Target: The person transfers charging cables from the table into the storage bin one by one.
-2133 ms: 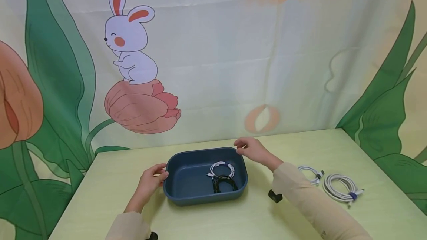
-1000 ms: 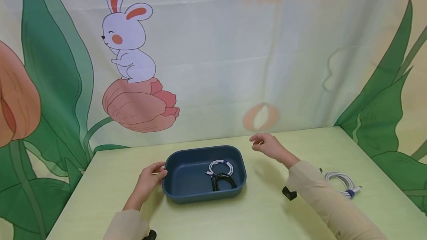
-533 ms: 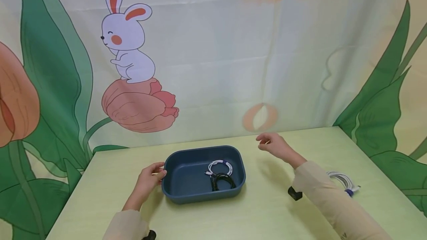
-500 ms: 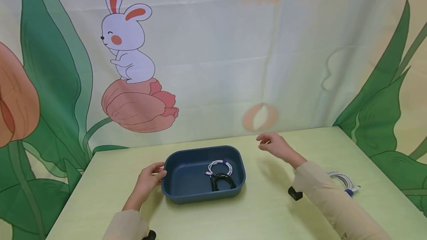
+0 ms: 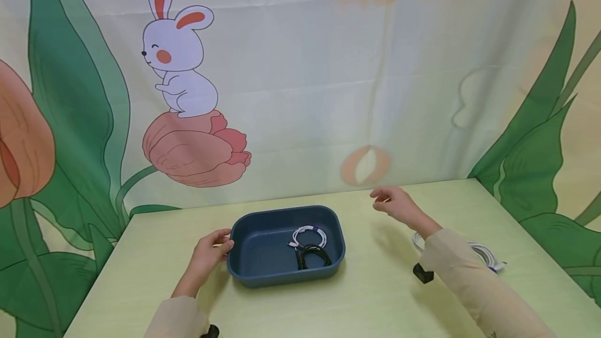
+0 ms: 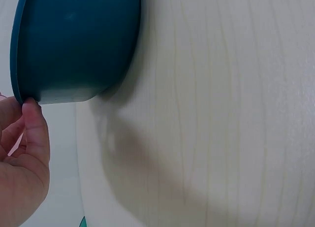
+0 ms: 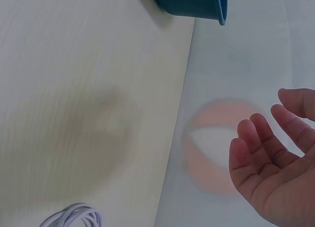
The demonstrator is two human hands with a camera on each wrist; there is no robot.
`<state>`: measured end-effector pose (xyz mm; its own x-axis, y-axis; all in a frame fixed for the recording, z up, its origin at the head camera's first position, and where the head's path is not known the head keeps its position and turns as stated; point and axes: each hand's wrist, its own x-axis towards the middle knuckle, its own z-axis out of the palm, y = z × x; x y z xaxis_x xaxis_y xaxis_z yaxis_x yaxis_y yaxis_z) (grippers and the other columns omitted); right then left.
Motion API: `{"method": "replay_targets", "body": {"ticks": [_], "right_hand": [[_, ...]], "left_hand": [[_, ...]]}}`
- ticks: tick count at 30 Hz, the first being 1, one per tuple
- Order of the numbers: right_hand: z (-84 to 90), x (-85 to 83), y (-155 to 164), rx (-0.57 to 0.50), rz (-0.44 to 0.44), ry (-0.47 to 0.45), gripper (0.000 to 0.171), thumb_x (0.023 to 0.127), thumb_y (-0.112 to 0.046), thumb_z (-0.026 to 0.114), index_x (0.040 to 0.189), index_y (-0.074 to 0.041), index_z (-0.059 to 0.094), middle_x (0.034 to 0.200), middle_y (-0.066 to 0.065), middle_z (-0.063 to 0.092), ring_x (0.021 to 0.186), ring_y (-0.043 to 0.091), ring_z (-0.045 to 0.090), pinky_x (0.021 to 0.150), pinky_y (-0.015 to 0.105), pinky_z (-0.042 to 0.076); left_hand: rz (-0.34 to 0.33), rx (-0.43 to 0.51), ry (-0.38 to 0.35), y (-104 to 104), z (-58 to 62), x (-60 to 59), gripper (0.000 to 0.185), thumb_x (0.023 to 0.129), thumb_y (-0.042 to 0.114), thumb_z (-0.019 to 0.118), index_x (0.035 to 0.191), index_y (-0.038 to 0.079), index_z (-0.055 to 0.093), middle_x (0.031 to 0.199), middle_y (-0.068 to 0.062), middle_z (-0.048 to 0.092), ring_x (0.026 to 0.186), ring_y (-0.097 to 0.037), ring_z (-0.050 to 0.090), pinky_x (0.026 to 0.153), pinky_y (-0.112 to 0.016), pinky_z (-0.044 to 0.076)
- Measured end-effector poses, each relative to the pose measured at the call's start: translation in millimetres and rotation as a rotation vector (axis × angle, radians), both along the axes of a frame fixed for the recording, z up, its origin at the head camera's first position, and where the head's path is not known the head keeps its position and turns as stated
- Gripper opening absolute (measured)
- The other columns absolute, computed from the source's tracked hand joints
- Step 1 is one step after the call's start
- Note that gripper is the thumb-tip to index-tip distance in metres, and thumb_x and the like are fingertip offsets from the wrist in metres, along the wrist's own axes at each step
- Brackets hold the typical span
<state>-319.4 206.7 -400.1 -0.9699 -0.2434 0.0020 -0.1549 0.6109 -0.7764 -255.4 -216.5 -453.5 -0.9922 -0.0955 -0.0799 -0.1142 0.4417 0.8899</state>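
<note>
Left hand (image 5: 209, 252) lightly pinches the blue tray (image 5: 263, 271) rim; right hand (image 5: 393, 202) hovers empty with relaxed fingers, so a nudge could slide the tray on the surface (image 5: 366, 296).

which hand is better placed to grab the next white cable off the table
Probably the right hand: it hangs empty near the white cable, while the left hand holds the blue tray.

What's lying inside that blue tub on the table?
Inside the blue tub lie a coiled white cable and a coiled black cable; the near wall hides a strip of the floor.
</note>
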Motion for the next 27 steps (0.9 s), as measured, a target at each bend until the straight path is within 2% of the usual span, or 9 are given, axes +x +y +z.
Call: {"method": "replay_targets", "body": {"ticks": [8, 21, 27], "right_hand": [[-5.0, 0.6, 6.7, 0.002, -0.006, 0.005, 0.029, 0.085, -0.012, 0.055, 0.111, 0.000, 0.054, 0.098, 0.015, 0.056, 0.083, 0.020, 0.052, 0.065, 0.027, 0.045], [-10.9, 4.9, 20.6, 0.008, -0.010, -0.001, 0.031, 0.085, -0.014, 0.054, 0.113, 0.000, 0.053, 0.100, 0.016, 0.056, 0.088, 0.022, 0.053, 0.067, 0.031, 0.047], [-11.3, 8.5, 26.9, 0.004, -0.004, 0.019, 0.031, 0.086, -0.012, 0.054, 0.113, 0.002, 0.052, 0.098, 0.017, 0.057, 0.085, 0.022, 0.053, 0.064, 0.028, 0.045]], "left_hand": [[0.000, -0.004, -0.005, -0.4, -0.6, -0.5, 0.037, 0.088, 0.008, 0.050, 0.124, -0.002, 0.046, 0.106, -0.018, 0.051, 0.081, -0.016, 0.053, 0.070, -0.027, 0.051], [0.002, -0.005, -0.001, 1.6, 1.3, 1.3, 0.037, 0.088, 0.007, 0.050, 0.124, -0.002, 0.046, 0.105, -0.018, 0.051, 0.079, -0.015, 0.053, 0.068, -0.025, 0.051], [0.000, 0.017, 0.020, 1.9, 1.7, 2.4, 0.036, 0.087, 0.005, 0.051, 0.122, -0.005, 0.047, 0.100, -0.017, 0.050, 0.075, -0.011, 0.051, 0.065, -0.023, 0.049]]}}
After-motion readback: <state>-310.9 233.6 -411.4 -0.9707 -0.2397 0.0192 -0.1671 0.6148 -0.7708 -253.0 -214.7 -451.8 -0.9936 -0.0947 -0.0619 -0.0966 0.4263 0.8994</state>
